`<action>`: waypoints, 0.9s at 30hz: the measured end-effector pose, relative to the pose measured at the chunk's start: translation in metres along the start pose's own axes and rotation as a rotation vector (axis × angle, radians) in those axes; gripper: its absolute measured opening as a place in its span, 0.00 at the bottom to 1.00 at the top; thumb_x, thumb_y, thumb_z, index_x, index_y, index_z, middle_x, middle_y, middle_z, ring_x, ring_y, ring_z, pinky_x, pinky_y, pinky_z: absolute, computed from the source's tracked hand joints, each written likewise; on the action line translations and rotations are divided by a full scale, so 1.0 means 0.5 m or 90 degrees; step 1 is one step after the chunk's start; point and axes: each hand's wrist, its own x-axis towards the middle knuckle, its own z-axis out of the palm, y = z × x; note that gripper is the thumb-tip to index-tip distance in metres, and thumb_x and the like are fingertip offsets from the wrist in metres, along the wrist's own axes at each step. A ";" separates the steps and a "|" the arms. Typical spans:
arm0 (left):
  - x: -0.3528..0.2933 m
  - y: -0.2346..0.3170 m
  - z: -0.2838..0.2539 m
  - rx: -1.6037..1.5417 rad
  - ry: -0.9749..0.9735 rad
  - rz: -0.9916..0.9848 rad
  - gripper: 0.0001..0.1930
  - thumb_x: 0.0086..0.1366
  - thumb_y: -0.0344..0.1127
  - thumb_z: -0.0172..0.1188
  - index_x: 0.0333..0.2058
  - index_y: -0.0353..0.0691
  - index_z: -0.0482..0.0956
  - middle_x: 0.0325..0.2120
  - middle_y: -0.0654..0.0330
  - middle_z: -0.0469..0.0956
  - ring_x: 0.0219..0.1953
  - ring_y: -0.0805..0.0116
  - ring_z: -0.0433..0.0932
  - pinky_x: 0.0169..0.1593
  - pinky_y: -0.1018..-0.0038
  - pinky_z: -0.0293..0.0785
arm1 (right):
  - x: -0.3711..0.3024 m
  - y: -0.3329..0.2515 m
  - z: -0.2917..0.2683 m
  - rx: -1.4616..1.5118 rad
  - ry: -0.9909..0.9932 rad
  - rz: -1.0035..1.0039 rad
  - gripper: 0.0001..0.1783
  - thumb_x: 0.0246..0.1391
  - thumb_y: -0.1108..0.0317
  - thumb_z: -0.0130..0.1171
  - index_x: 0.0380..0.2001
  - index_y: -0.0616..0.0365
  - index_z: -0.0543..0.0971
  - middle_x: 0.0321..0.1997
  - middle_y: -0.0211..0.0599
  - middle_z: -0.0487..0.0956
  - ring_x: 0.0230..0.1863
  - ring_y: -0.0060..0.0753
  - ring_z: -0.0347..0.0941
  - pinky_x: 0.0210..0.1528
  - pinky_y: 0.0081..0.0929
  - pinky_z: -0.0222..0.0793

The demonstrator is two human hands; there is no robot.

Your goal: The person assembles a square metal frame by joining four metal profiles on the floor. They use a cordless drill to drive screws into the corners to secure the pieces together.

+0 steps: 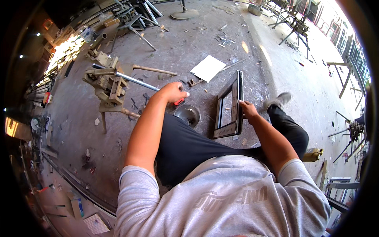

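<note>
My left hand (173,93) is closed, with its fingers curled down over a small red object (179,102); most of that object is hidden, so its kind is unclear. Just below this hand sits a round metal bowl (188,115) with small bits in it. A rectangular dark metal frame (239,94) with an open middle stands upright on the ground, slightly tilted. Gripping its right side is my right hand (248,110), thumb on the near face. A long metal pipe (138,81) runs from the bench vise (112,87) to beside my left wrist.
The vise rests on a stand with pipe legs (156,70). A white sheet (208,68) lies on the ground beyond the bowl, among scattered scraps. My shoe (277,101) is right of the frame. Metal stands (294,27) occupy the far right, with stacked profiles behind.
</note>
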 end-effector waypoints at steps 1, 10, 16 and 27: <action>0.004 0.009 0.000 0.020 0.011 0.019 0.28 0.61 0.57 0.71 0.45 0.35 0.84 0.40 0.43 0.86 0.45 0.49 0.85 0.49 0.59 0.79 | 0.022 0.003 -0.018 -0.010 -0.038 0.015 0.26 0.66 0.48 0.63 0.52 0.61 0.78 0.48 0.43 0.81 0.46 0.41 0.80 0.46 0.45 0.82; -0.007 0.065 0.018 0.010 -0.092 -0.006 0.29 0.61 0.52 0.72 0.49 0.31 0.81 0.43 0.42 0.85 0.47 0.51 0.84 0.51 0.62 0.79 | -0.003 -0.117 -0.015 -0.332 0.017 -0.096 0.32 0.54 0.57 0.67 0.58 0.67 0.77 0.35 0.45 0.84 0.31 0.37 0.83 0.33 0.34 0.81; 0.001 0.191 0.096 -0.041 -0.043 0.086 0.37 0.63 0.58 0.72 0.58 0.30 0.77 0.49 0.42 0.83 0.52 0.52 0.84 0.56 0.65 0.78 | 0.002 -0.160 0.003 -0.273 -0.116 -0.030 0.30 0.58 0.51 0.67 0.51 0.68 0.80 0.38 0.48 0.83 0.35 0.37 0.84 0.34 0.35 0.82; 0.071 0.153 0.246 -0.077 -0.064 -0.113 0.49 0.64 0.65 0.67 0.61 0.17 0.68 0.55 0.29 0.78 0.58 0.39 0.80 0.61 0.56 0.74 | -0.097 -0.352 -0.236 -0.604 -0.194 -0.256 0.32 0.65 0.48 0.63 0.64 0.59 0.75 0.56 0.53 0.84 0.57 0.50 0.82 0.61 0.40 0.76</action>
